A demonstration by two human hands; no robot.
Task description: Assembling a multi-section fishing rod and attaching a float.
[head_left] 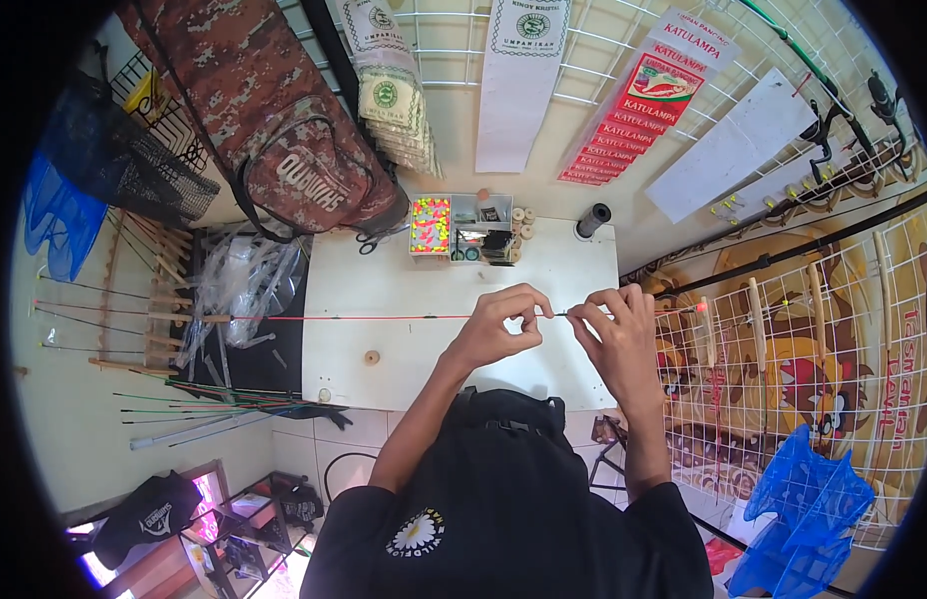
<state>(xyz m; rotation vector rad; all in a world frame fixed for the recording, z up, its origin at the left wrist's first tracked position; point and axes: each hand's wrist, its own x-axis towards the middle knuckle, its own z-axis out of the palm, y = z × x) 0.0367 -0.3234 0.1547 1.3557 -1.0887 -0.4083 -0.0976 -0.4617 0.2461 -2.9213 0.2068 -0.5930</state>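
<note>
A thin red fishing rod (364,317) lies level across the white table, its wooden handle (199,317) to the left and its slim end running to my hands. My left hand (498,327) is closed in a pinch at the rod's thin part, thumb and forefinger making a ring. Just to its right, my right hand (620,334) pinches at a small dark piece on the same line of the rod. Fingertips hide most of that piece, so its kind cannot be made out. A short gap separates the two hands.
On the white table (384,280) stand a divided box (451,256) with bright small pieces, wooden spools (523,222), a black cylinder (592,221), scissors (366,243) and a round wooden disc (372,357). Plastic bags (254,290) lie left; a wire grid (783,349) stands right.
</note>
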